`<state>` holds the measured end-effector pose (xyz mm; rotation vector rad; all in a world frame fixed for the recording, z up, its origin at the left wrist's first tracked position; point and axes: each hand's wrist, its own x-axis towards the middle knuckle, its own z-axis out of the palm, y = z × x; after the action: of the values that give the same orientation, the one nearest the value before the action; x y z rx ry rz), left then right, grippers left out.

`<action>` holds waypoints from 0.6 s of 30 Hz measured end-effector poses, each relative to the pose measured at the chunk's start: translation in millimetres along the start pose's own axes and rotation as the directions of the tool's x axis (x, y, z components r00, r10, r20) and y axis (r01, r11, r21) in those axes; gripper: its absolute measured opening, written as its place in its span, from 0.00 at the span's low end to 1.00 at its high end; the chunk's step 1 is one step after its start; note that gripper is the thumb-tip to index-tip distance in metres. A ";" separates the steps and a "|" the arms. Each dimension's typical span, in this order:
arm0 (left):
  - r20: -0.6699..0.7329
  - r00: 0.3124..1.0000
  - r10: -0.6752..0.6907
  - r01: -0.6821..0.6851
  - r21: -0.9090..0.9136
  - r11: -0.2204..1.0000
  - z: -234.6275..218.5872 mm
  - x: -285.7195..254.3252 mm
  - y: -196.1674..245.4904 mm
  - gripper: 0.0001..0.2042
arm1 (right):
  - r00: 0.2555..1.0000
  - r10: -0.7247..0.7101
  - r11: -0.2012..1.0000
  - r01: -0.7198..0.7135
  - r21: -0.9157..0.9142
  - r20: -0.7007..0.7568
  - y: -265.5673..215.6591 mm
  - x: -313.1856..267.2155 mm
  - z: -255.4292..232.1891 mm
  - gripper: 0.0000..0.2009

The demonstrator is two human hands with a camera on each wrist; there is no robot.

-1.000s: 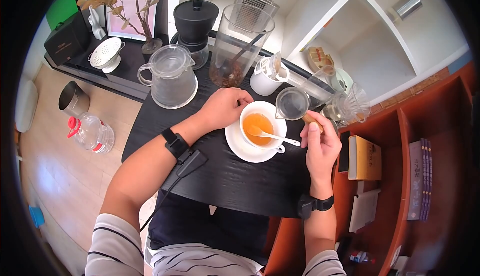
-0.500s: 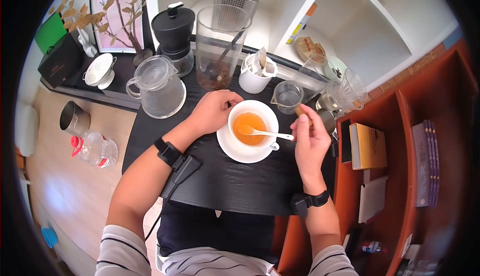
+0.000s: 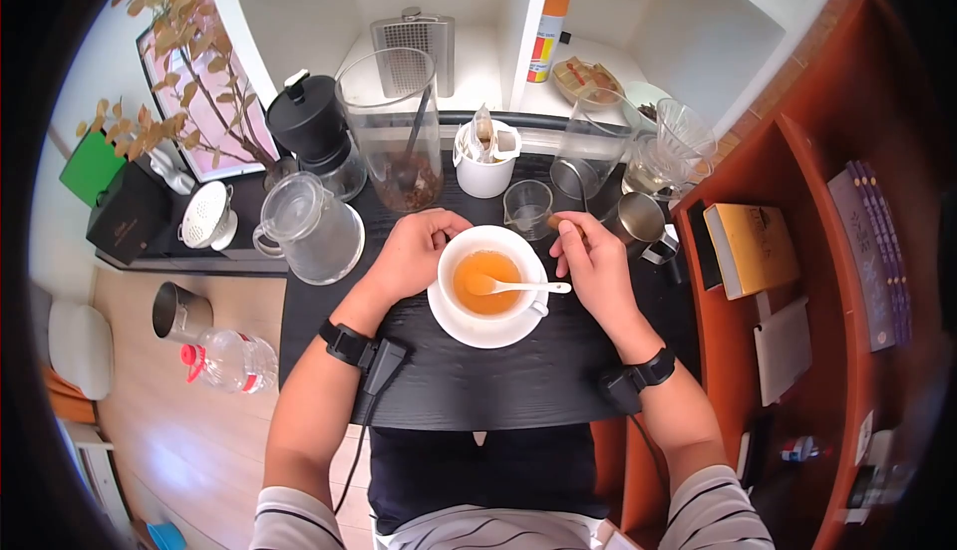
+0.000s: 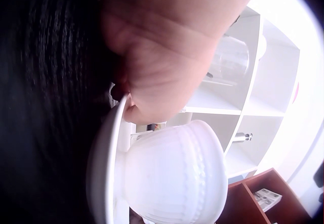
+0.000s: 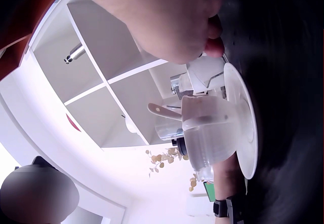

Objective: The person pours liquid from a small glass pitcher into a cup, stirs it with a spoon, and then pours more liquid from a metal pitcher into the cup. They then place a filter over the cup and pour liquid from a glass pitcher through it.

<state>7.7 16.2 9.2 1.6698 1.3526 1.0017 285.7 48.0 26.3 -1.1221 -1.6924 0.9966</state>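
A white cup of amber liquid stands on a white saucer, with a white spoon leaning over its rim. My left hand grips the saucer's far left edge; the left wrist view shows a fingertip right on the rim. My right hand holds the wooden handle of a small clear glass pitcher, which sits on the black table behind the cup. Part of that handle is hidden under the fingers.
Behind the cup stand a lidded glass pot, a black grinder, a tall glass vessel and a white mug with a drip bag. A metal cup is to the right, before a reddish bookshelf.
My right hand has lowered the small glass pitcher from beside the cup to the table behind it. My left hand stays at the saucer. The head view has turned.
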 end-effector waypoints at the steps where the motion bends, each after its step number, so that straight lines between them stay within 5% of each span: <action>1: 0.015 1.000 0.003 -0.003 -0.016 1.000 -0.5 0.0 -1.1 0.10 | 0.999 0.008 0.999 -0.007 -0.035 0.039 0.9 0.8 -0.7 0.13; 6: 0.010 1.000 0.019 -0.018 -0.106 0.994 3.7 0.4 -4.4 0.11 | 0.994 0.063 0.989 -0.050 -0.140 0.089 2.6 1.2 -1.9 0.12; 11: 0.056 0.998 -0.010 0.015 -0.087 0.996 0.9 0.3 -5.1 0.11 | 0.944 -0.323 0.903 0.330 -0.274 0.071 14.1 2.1 0.8 0.13; 18: 0.067 0.998 -0.015 0.023 -0.107 0.994 0.5 -0.3 -9.3 0.13 | 0.967 -0.245 0.951 0.254 -0.177 0.070 14.6 2.4 2.5 0.11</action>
<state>4.5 17.3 0.5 1.5929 1.2467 0.9823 286.7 54.0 12.6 -0.9746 -1.9411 0.7234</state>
